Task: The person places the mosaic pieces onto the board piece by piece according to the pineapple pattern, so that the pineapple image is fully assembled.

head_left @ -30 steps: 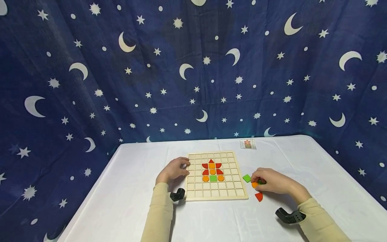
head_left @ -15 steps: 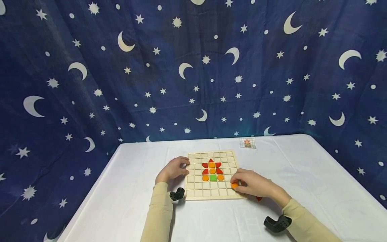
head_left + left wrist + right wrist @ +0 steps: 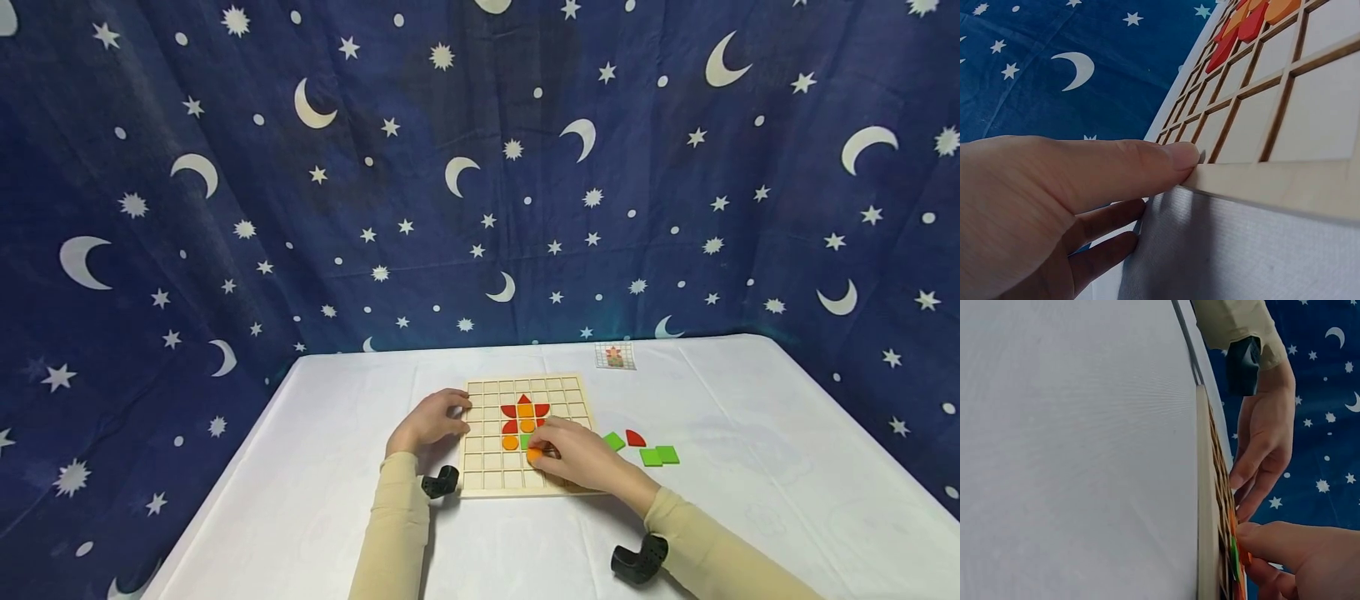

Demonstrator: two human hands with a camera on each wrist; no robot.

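A wooden grid board (image 3: pixel 480 481) lies on the table, with red, orange and green pieces forming a figure in its cells. At the board's left edge is my left hand (image 3: pixel 435 421); its thumb lies on the rim in the left wrist view. Over the board's lower middle, my right hand (image 3: pixel 573 452) pinches a round orange piece (image 3: pixel 534 455) between thumb and fingers. That piece is just below the green square (image 3: pixel 525 442). Two orange discs show in the figure, one in the centre and an orange disc (image 3: pixel 510 442) at lower left. The right hand covers the figure's lower right.
Right of the board lie loose green squares (image 3: pixel 651 457) and a red quarter-round piece (image 3: pixel 635 438). A small card (image 3: pixel 615 356) with a printed figure on a grid lies near the table's back edge. A dark blue curtain (image 3: pixel 420 208) with moons and stars hangs behind the white-covered table (image 3: pixel 337 417).
My right hand has carried the round orange piece leftward from beside the board to over its lower middle. Loose pieces on the right have come into view. The left hand has stayed put.
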